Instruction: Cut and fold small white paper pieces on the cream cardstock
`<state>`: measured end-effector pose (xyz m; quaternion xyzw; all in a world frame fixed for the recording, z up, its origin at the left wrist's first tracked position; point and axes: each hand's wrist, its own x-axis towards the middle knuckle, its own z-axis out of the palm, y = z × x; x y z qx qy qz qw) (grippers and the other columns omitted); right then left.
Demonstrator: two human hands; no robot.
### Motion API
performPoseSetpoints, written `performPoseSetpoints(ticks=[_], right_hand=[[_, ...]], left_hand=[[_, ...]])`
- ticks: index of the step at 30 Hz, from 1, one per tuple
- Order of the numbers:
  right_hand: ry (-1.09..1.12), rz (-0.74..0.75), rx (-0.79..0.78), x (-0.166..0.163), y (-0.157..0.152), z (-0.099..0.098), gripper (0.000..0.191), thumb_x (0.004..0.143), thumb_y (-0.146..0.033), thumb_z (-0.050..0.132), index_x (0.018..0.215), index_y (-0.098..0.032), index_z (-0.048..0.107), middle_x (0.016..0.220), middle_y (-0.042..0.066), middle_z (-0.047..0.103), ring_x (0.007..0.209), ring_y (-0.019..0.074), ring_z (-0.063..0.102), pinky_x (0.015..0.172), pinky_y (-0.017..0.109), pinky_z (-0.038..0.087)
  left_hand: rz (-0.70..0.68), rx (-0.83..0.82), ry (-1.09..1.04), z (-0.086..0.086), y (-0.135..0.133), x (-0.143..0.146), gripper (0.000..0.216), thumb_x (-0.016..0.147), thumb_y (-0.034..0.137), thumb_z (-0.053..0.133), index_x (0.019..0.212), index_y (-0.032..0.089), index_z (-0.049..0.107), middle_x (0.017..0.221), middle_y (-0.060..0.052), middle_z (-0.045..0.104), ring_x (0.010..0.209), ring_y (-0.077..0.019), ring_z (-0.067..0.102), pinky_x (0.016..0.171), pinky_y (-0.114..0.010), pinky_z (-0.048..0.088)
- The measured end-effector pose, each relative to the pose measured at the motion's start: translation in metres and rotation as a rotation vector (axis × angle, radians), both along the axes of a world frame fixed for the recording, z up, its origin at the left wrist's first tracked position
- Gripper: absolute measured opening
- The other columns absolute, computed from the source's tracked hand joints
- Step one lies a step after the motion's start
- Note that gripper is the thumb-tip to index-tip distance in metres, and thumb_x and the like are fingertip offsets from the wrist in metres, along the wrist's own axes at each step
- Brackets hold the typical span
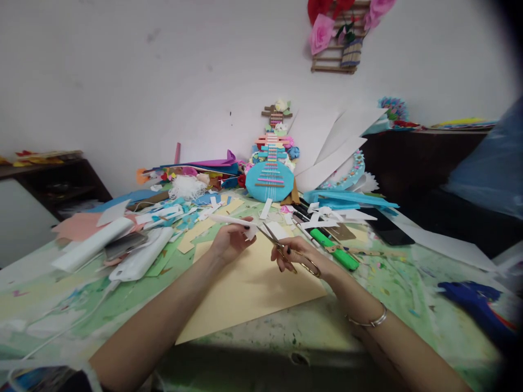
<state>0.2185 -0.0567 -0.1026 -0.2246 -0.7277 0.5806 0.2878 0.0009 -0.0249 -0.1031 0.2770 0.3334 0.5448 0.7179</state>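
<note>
My left hand (pixel 233 241) pinches a strip of white paper (pixel 229 220), which sticks out to the left past the fingers and has a small piece hanging at its right end. In my right hand (pixel 296 255) is a pair of scissors (pixel 280 245) with gold handles. Their blades are parted and point up and left, close to the right end of the paper; whether they touch it I cannot tell. Below both hands lies a large cream paper sheet (pixel 249 288) on the table. Behind stands a blue paper model of a stringed instrument (pixel 269 181), leaning near the wall.
Paper scraps (pixel 167 212) and a white power strip (pixel 143 256) lie on the left. A green marker (pixel 335 249), a black phone (pixel 386 226) and a blue glue gun (pixel 474 305) are at the right. A white cable (pixel 77 321) crosses the left front.
</note>
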Motion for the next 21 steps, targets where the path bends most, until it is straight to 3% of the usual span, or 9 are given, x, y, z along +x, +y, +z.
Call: performPoseSetpoints(ticks=[21], right_hand=[[-0.025, 0.001, 0.049, 0.0017, -0.0022, 0.0027, 0.053, 0.080, -0.061, 0.052, 0.088, -0.009, 0.060, 0.064, 0.004, 0.058, 0.049, 0.0083, 0.046, 0.047, 0.022, 0.036]], left_hand=[[0.041, -0.028, -0.033, 0.0068, -0.0042, 0.0006, 0.030, 0.059, 0.000, 0.046, 0.078, 0.008, 0.067, 0.066, -0.008, 0.064, 0.059, -0.0161, 0.058, 0.059, -0.033, 0.050]])
